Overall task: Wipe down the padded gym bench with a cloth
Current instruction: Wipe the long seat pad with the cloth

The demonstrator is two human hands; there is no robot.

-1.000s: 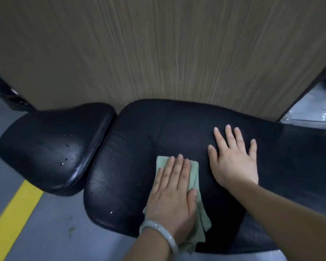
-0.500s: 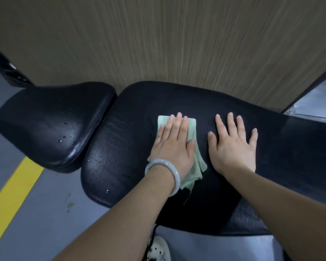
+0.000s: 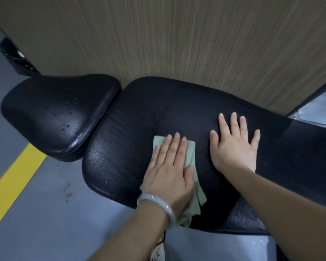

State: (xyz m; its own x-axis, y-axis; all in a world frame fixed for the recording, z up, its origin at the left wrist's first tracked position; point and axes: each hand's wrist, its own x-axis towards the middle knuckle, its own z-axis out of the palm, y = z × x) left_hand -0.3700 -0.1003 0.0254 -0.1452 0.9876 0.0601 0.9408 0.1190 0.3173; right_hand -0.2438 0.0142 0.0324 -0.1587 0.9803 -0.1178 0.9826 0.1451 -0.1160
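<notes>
The left hand (image 3: 167, 168) lies flat, fingers together, pressing the green cloth (image 3: 191, 178) onto the near middle of the bench (image 3: 120, 147); the right hand (image 3: 235, 147), spread, braces just beside it. Even pressure should carry strokes left toward the droplets (image 3: 68, 125).

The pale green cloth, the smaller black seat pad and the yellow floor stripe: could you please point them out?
Pale green cloth (image 3: 190, 153), head view, bare edge beside the fingers.
Smaller black seat pad (image 3: 51, 112), head view, top middle.
Yellow floor stripe (image 3: 13, 176), head view, mid-stripe.
</notes>
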